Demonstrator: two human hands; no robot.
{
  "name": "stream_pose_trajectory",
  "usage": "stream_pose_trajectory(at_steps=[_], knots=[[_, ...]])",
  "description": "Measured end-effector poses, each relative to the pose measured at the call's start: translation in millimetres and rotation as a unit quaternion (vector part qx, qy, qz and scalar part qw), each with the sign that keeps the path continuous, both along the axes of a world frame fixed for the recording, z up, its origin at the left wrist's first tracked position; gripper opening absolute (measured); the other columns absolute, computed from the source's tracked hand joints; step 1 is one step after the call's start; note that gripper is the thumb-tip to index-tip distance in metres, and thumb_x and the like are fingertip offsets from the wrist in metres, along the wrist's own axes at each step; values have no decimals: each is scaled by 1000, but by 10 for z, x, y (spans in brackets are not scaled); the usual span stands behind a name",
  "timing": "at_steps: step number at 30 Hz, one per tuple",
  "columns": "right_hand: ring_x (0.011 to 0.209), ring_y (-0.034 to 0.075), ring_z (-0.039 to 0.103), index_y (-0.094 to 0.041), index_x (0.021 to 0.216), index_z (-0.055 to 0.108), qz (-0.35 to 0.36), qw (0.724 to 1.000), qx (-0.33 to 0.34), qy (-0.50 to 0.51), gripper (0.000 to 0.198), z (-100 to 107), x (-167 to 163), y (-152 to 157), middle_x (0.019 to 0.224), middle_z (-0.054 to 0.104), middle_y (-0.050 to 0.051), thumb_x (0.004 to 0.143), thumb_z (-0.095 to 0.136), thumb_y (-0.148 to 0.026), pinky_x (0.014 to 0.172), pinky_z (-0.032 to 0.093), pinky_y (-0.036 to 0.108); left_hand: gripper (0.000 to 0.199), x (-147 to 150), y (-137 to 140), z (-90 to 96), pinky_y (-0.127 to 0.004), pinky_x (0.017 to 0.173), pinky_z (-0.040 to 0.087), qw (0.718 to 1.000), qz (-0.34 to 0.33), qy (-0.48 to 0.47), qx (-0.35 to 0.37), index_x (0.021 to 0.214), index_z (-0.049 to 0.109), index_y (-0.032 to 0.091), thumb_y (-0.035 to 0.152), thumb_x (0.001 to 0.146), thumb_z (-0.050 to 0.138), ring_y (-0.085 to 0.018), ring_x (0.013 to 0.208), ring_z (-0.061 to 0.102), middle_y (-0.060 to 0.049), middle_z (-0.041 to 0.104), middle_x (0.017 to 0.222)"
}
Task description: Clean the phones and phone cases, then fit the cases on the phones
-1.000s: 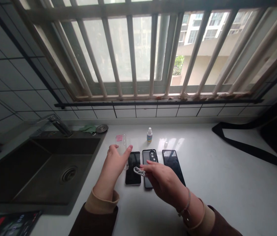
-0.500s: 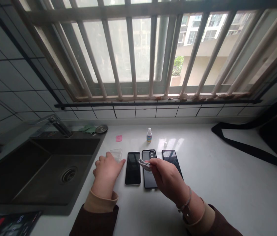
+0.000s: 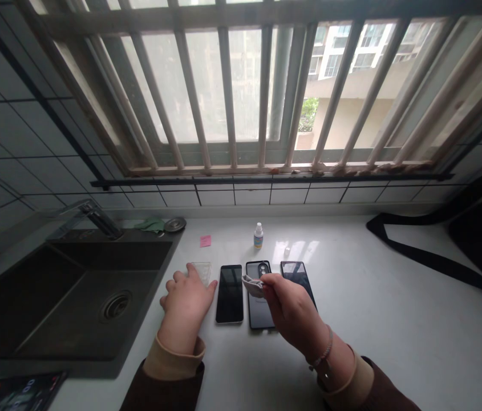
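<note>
My left hand [image 3: 186, 301], palm down near the sink-side edge of the table [image 3: 395, 325], partly covers a clear case [image 3: 203, 270]; whether its loosely bent fingers grip, I cannot tell. My right hand [image 3: 294, 302] pinches a grey cloth [image 3: 254, 287] above a black case [image 3: 262, 315]; between the cases lies a phone [image 3: 229, 294]. Step in hand, as I judge it: placing the clear case. The next move calls for freeing my left fingers without dragging it.
</note>
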State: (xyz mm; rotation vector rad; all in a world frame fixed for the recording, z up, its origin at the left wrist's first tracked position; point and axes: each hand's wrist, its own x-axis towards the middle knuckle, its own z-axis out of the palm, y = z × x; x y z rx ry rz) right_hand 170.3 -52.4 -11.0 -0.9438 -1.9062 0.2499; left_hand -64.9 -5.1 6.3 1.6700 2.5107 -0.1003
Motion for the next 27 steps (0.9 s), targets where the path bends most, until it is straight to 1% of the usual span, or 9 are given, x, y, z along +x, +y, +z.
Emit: stream_pose_trajectory(at_steps=[2,4,6,7,11,15,19,24,27], knots=[[68,19,65,-22,116,59,-13,1000,8,6,14,0,5,-1,86,71,3,109,48,-17,63,51,30,75,100,-32,20,-53,95,52,997,-31,32,62,163,38,7,48,101,48,-45,127,53,-29,51,140],[67,19,65,-22,116,59,-23,1000,14,14,14,0,9,-6,85,70,3,108,48,-17,62,51,30,66,245,-78,32,-47,96,51,988,-89,47,118,160,43,7,40,103,47,-41,122,55,-26,54,132],[68,19,66,-23,116,59,-34,999,18,22,14,2,12,-15,86,70,3,108,48,-16,63,52,31,67,403,-135,28,-44,99,49,980,-148,30,126,159,47,9,44,102,53,-38,119,56,-23,56,127],[68,19,66,-23,116,58,-40,999,20,25,14,4,13,-19,87,71,3,108,48,-16,63,52,31,69,475,-165,20,-44,100,48,979,-164,19,119,159,48,10,46,101,56,-38,117,57,-23,57,126],[65,18,65,-23,117,58,-56,997,30,38,15,20,19,-36,85,70,3,108,48,-15,59,51,30,71,643,-258,-32,-44,98,47,983,-167,-10,74,159,46,9,44,99,60,-39,112,61,-23,59,122],[67,19,68,-23,119,57,-73,995,47,51,17,27,26,-39,87,71,4,108,48,-14,59,54,30,69,657,-273,-56,-43,97,46,985,-166,-13,47,157,45,9,43,98,60,-39,112,62,-24,61,121],[64,18,67,-23,119,57,-81,994,49,49,17,24,27,-34,85,71,4,107,48,-14,57,54,29,61,637,-258,-49,-43,96,45,987,-160,-11,27,149,51,8,40,98,59,-40,112,63,-25,62,120],[64,18,67,-24,119,57,-87,994,45,46,17,20,13,-34,85,71,3,108,48,-15,58,54,30,69,638,-260,-50,-44,97,45,985,-168,-11,27,150,48,9,45,95,64,-41,112,63,-26,61,122],[64,18,66,-24,120,57,-87,995,38,42,17,4,13,-31,84,70,3,108,48,-15,59,54,30,65,648,-244,-65,-44,97,45,986,-160,-16,35,148,49,9,41,93,65,-40,112,64,-25,62,120]])
